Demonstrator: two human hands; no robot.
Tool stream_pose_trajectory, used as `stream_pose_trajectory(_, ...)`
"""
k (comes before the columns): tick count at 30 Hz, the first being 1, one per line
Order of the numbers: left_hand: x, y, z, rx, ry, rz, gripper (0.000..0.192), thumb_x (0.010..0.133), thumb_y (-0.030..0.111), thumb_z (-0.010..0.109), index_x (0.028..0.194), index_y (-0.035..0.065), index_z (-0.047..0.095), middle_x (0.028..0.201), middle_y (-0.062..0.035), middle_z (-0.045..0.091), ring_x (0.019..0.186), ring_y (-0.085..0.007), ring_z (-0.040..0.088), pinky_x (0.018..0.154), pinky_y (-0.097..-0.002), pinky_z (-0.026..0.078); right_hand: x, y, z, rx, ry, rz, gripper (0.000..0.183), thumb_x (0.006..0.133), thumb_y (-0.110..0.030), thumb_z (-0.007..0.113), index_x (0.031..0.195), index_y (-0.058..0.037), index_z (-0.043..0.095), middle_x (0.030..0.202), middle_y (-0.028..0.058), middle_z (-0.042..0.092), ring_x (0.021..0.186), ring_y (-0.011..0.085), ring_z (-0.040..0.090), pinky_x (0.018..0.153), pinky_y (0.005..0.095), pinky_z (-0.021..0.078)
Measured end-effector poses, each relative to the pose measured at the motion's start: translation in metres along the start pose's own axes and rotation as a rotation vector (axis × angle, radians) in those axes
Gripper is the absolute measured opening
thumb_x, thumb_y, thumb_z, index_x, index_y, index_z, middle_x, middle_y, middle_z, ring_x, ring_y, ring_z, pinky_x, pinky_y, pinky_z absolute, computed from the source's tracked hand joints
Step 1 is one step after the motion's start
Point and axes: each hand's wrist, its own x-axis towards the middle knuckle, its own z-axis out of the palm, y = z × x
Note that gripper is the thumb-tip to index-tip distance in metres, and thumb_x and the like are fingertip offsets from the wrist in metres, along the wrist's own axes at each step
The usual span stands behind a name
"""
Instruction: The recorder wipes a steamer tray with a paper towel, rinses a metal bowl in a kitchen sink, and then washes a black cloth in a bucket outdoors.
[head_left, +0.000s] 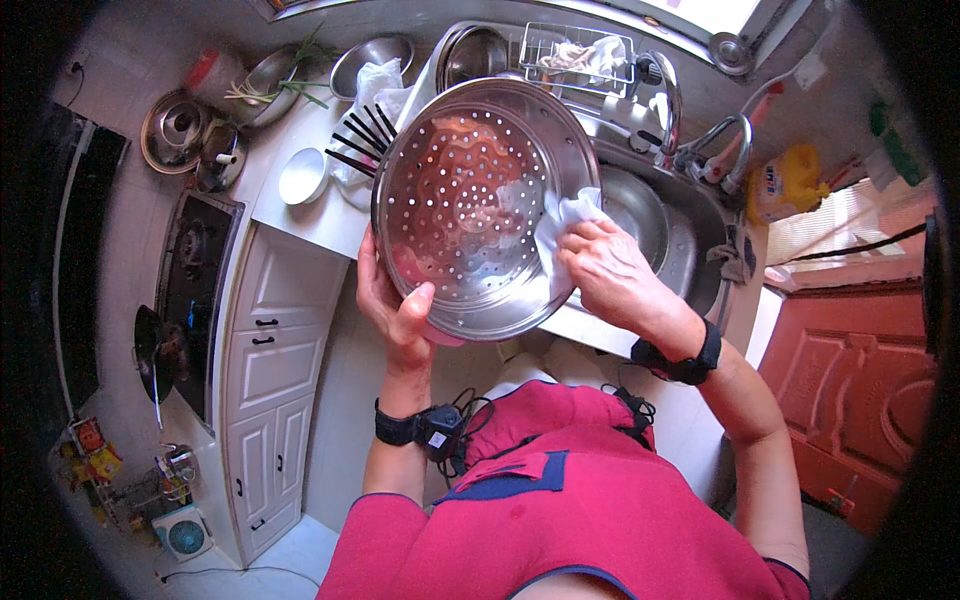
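Note:
My left hand (397, 304) grips the lower left rim of a round stainless steel steamer pot with a perforated bottom (472, 202), its thumb on the near edge. The steamer is tilted so that its inside faces me. On its right side, my right hand (611, 266) holds a white cloth (559, 225) against the inner wall and rim. Behind the steamer, partly hidden, is the steel sink (686, 262) with a round metal vessel (634, 214) in it. Black chopsticks (364, 139) stick out to the left of the steamer, near a white bowl (304, 176).
Metal bowls (371, 64), a basin with green onions (270, 86) and a wire basket with cloths (577, 60) stand along the back. A faucet (667, 105) rises behind the sink, with a yellow jug (784, 184) to its right. The gas stove (195, 300) is on the left.

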Motion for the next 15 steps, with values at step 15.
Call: stream_pose_trajectory(15,0.002,0.005,0.007,-0.029,0.026,-0.127,0.084,0.057,0.024,0.061,0.129,-0.0065,0.031,0.116,-0.0159,0.048,0.106,-0.0245,0.05,0.093,-0.0339,0.04,0.032,-0.011,0.008,0.204,0.153,-0.058,0.073,0.065,-0.001,0.055,0.134,-0.0004,0.029,0.142,0.0198,0.021,0.133,0.0324,0.019,0.107,0.0386,0.0244)
